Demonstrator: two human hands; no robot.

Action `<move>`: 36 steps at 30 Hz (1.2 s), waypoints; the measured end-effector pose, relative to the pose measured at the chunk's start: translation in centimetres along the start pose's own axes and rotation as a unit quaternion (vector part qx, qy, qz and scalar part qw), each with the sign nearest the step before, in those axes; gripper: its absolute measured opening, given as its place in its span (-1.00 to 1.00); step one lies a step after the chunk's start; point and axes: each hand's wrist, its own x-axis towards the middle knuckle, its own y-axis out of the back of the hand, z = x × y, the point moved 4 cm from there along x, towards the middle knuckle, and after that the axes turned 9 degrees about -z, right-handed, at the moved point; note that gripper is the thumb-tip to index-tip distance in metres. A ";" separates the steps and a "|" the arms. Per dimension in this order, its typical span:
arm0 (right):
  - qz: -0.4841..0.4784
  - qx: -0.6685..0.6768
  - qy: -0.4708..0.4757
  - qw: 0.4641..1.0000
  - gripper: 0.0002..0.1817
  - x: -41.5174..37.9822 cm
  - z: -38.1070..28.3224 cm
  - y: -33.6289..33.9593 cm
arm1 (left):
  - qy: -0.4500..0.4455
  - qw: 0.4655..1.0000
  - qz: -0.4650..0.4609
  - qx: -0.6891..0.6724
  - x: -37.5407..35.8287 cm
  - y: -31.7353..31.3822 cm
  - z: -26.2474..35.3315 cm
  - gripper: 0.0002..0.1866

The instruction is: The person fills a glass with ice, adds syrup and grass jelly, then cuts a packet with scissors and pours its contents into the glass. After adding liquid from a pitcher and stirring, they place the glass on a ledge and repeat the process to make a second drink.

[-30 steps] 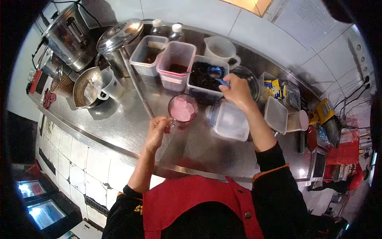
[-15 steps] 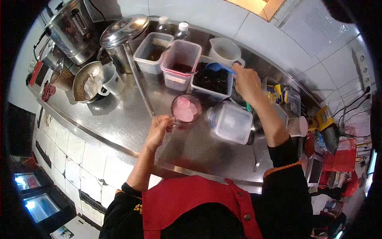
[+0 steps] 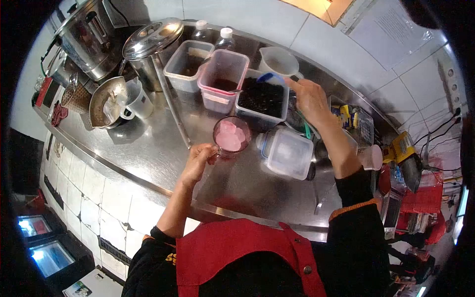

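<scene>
My left hand (image 3: 202, 157) is closed on the handle of a glass mug (image 3: 231, 134) with pink ice in it, held over the steel counter. Up to the right, my right hand (image 3: 309, 99) grips a blue spoon (image 3: 270, 76), whose head is in the dark contents of a clear tub (image 3: 262, 118). Left of that tub stands a pink-tinted tub (image 3: 217, 101) with dark contents and a utensil across its rim. A lidded clear container (image 3: 289, 152) lies right of the mug.
A white jug (image 3: 279, 62) stands behind the dark tub. Leftward are another clear tub (image 3: 190, 67), a lidded steel pot (image 3: 152, 39), a measuring cup (image 3: 141, 104) and a metal pan (image 3: 99, 106). A green-handled tool (image 3: 307, 130) lies beneath my right forearm.
The blue spoon's head has gone lower and deeper into the dark contents, and my right hand has shifted slightly. My left hand and the mug are almost unmoved.
</scene>
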 end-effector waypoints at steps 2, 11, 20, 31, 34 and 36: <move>-0.013 0.005 -0.004 1.000 -0.60 0.4 0.3 -2.1 | 0.012 1.000 0.001 0.009 -0.1 -0.1 -0.4 -0.72; -0.077 -0.011 -0.071 0.994 -0.80 -0.1 1.1 -1.8 | 0.027 0.999 0.012 0.024 -0.1 -1.2 0.0 -0.70; -0.114 0.539 -0.280 0.786 -0.83 -1.2 5.3 -4.8 | 0.051 0.996 0.028 0.065 1.1 -3.2 1.5 -0.66; -0.147 0.615 -0.324 0.704 -0.82 -0.7 6.6 -4.8 | 0.007 0.999 0.037 0.032 1.6 -4.1 2.3 -0.70; -0.140 0.617 -0.319 0.705 -0.83 -0.6 6.6 -4.1 | 0.022 0.996 0.036 0.075 1.6 -2.9 1.0 -0.70; -0.140 0.621 -0.322 0.701 -0.83 -0.6 6.7 -4.0 | 0.024 0.997 0.033 0.064 1.6 -2.5 0.6 -0.69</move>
